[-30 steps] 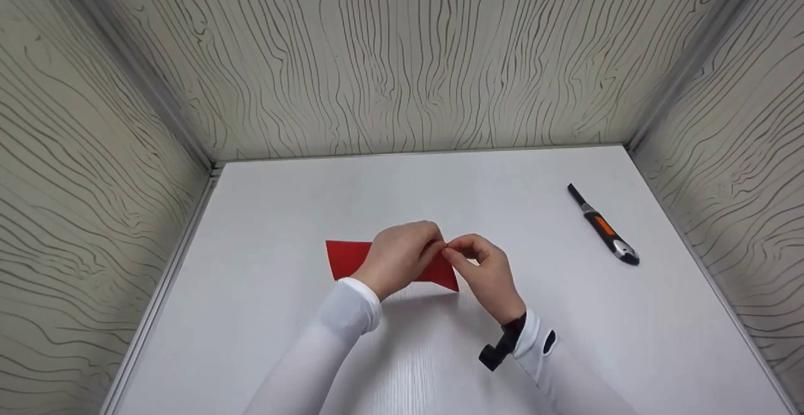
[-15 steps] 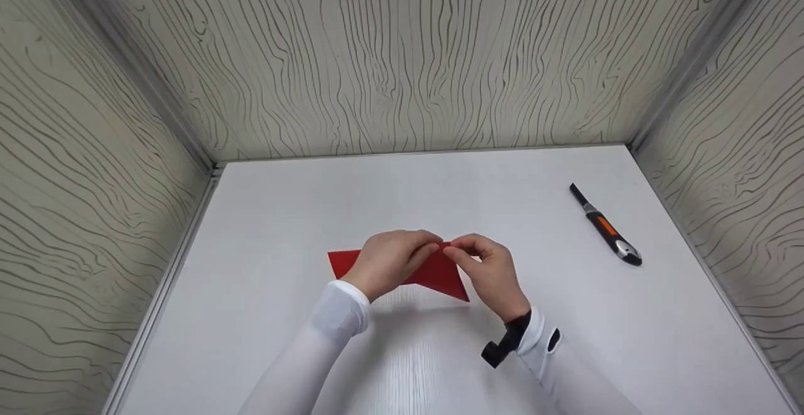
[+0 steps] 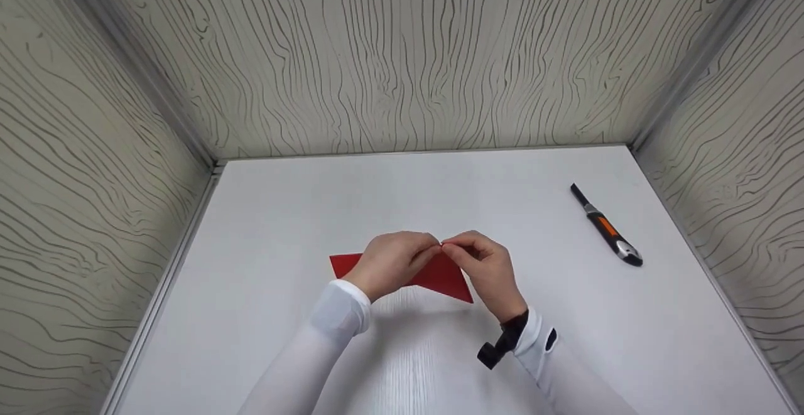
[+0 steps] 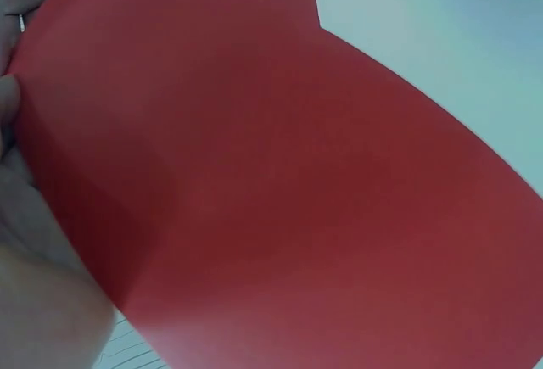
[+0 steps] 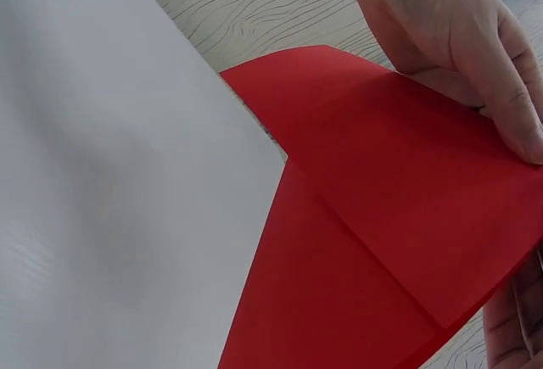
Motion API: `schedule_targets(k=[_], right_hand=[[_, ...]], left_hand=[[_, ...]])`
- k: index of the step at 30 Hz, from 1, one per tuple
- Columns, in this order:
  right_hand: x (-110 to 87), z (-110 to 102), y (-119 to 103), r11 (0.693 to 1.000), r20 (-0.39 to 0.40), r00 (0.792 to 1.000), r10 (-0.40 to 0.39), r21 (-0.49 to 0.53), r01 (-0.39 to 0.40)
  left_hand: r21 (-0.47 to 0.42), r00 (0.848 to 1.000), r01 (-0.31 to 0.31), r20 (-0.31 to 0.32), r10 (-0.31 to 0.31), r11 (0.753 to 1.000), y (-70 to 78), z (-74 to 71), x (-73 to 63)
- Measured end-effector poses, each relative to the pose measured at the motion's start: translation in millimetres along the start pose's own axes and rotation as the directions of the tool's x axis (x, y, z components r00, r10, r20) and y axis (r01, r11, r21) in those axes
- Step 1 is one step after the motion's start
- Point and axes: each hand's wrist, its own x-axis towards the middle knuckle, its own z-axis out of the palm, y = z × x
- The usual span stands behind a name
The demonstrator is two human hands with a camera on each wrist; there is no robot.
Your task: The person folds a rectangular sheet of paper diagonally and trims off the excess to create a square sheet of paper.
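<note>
A folded sheet of red paper (image 3: 440,279) hangs above the white table in the head view. My left hand (image 3: 391,261) pinches its upper edge between thumb and fingers and covers the middle of the sheet. Close beside it, my right hand (image 3: 487,269) pinches the same edge farther right, with the fingertips of both hands nearly meeting. The right wrist view shows the red paper (image 5: 407,157) with a straight fold line and a notched lower edge, the left thumb lying over it. Red paper (image 4: 271,157) fills most of the left wrist view.
A utility knife (image 3: 608,230) with a black and orange handle lies at the table's right side. Wood-patterned panels (image 3: 402,57) enclose the white table (image 3: 301,201) at the back and both sides. A black wrist camera (image 3: 493,353) sits under the right wrist.
The paper's right corner has swung lower and to the right. My left hand has shifted slightly down. Between half a second ago and now the fingertips have drawn closer along the edge.
</note>
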Motion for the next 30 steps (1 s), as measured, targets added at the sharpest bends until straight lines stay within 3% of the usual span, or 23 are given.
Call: schedule_targets(k=[7, 17, 30], right_hand=[[1.1, 2, -1, 0.999, -0.031, 0.999, 0.014, 0.039, -0.012], [-0.2, 4, -13, 0.999, -0.074, 0.996, 0.051, -0.012, -0.052], [-0.7, -6, -4, 0.998, -0.075, 0.996, 0.053, -0.019, -0.055]], left_hand=[[-0.014, 1.000, 0.002, 0.016, -0.002, 1.000, 1.5, 0.9, 0.0], [-0.005, 1.000, 0.008, 0.022, -0.008, 1.000, -1.2, 0.0, -2.2], [-0.032, 0.999, 0.032, 0.032, -0.031, 0.999, -7.3, -0.8, -5.1]])
